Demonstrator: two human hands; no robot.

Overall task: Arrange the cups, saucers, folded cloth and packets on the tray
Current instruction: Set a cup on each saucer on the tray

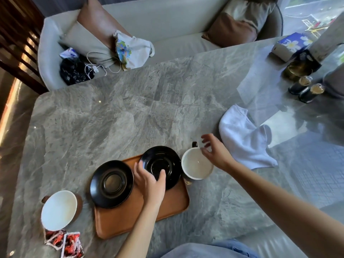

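Observation:
A brown tray (162,209) lies on the marble table near me. Two black saucers rest on it: one (111,184) at its left, one (163,161) at its far corner. My left hand (150,183) grips the near edge of the far saucer. My right hand (216,151) hovers with fingers spread over the rim of a white-lined dark cup (195,164), just right of the tray. A second white-lined cup (58,209) stands left of the tray. Two red packets (65,243) lie below it. A white cloth (243,138) lies rumpled to the right.
Dark jars and a brass tin (301,81) stand at the table's far right beside a blue tissue box (290,43). A grey sofa (163,32) behind the table holds cushions, bags and a cable. The table (111,118) is grey marble.

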